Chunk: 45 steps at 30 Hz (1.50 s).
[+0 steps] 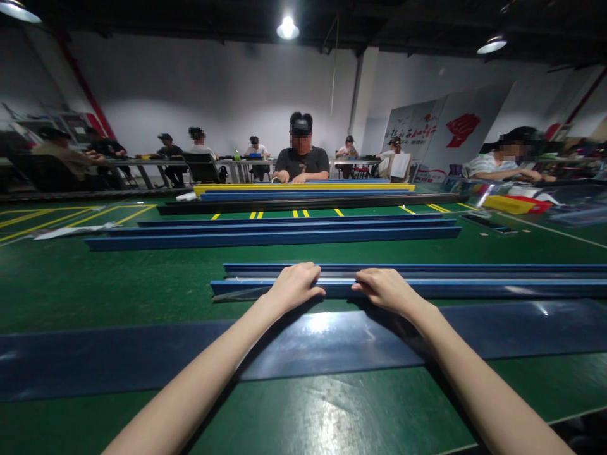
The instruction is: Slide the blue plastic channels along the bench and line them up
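Observation:
A long blue channel strip [455,288] with raised edges lies crosswise on the green table in front of me. My left hand [296,284] curls over its near edge, fingers inside the channel and thumb on the near side. A short gap to the right, my right hand [382,287] grips the same edge with bent fingers. A clear film end [241,294] shows along the near edge at the strip's left end. Closer to me, beneath my forearms, a wide glossy transparent sheet [322,341] lies flat across the table.
Several more blue strips [275,235] lie farther back, then a black strip [313,202] and a yellow strip [303,188]. A phone [488,224] and a yellow packet [507,203] are at right. A co-worker [302,155] sits opposite; another person [507,158] works at right.

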Motion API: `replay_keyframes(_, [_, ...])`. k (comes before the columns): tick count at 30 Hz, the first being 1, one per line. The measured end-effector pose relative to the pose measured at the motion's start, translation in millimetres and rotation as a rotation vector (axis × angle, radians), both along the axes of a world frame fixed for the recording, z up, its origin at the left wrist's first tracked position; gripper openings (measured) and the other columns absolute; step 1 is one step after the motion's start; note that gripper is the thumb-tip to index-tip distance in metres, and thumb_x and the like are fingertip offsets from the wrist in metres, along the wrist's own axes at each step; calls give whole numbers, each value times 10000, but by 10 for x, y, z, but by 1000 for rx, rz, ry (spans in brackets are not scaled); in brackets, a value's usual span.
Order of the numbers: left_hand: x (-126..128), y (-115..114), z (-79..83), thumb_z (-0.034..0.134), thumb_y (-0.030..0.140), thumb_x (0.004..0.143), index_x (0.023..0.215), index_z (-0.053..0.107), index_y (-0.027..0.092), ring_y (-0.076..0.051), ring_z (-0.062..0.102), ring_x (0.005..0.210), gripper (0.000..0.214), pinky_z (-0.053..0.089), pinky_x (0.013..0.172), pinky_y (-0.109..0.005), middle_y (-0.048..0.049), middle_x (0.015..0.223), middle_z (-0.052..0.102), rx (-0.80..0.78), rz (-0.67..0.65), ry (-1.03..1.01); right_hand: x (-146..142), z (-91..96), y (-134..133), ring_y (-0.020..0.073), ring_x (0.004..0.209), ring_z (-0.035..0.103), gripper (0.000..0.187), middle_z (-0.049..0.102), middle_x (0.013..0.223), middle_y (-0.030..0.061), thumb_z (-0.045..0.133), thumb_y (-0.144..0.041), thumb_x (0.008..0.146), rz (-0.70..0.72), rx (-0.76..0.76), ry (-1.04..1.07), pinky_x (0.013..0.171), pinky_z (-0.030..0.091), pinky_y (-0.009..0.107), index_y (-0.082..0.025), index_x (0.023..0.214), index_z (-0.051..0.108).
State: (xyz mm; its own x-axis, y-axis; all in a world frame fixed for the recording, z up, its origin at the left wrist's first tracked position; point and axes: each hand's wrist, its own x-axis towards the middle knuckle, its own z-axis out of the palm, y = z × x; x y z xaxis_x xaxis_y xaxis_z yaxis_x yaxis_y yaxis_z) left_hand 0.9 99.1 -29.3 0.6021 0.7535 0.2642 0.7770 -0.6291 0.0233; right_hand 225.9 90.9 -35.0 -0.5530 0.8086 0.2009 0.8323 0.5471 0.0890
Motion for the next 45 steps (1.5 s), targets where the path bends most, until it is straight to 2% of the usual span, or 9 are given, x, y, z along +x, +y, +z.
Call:
replay_keyframes(8, [-81, -68, -63, 536, 373, 790, 842, 523, 183, -153, 520, 811, 197, 418, 659, -242, -14, 852, 549, 64, -50, -45, 24, 28, 1, 137, 603, 529, 312, 611, 676, 41, 381, -357, 853, -20, -7, 5, 528, 208, 243, -179, 645, 529])
replay_keyframes(15, [-260, -92, -119, 469, 312, 839, 986, 529, 194, -157, 527, 868, 198, 446, 710, -257, -28, 923, 559, 95, -134, -49, 11, 18, -4, 150, 623, 545, 322, 618, 689, 47, 362, -371, 855, -29, -11, 1, 534, 229, 241, -181, 666, 540])
replay_keyframes(20, [-433, -116, -198, 438, 297, 853, 1066, 495, 183, -162, 525, 871, 248, 453, 703, -267, -47, 960, 547, 131, -128, -50, -15, 28, -27, 168, 691, 567, 320, 630, 735, 54, 342, -367, 862, -6, -23, 18, 571, 273, 240, -182, 710, 554])
replay_keyframes(27, [-632, -164, -217, 428, 303, 856, 974, 536, 171, -170, 495, 837, 208, 421, 708, -290, -57, 909, 536, 182, -38, -61, -120, 73, -27, 175, 687, 568, 382, 631, 736, 63, 338, -440, 858, 14, -70, 84, 591, 314, 245, -178, 726, 582])
replay_keyframes(33, [-735, -174, -125, 559, 391, 769, 834, 559, 183, -172, 489, 812, 218, 384, 716, -302, -24, 860, 551, 134, 115, -106, -276, 141, 15, 163, 718, 559, 354, 628, 792, 50, 373, -461, 842, 83, -175, 202, 620, 350, 237, -185, 804, 591])
replay_keyframes(45, [-833, -171, -91, 578, 353, 760, 793, 535, 187, -155, 490, 808, 175, 390, 680, -258, -1, 833, 546, 63, 135, -143, -756, 176, 87, 129, 664, 524, 244, 608, 782, 22, 456, -399, 822, 166, -123, 107, 555, 288, 217, -195, 777, 583])
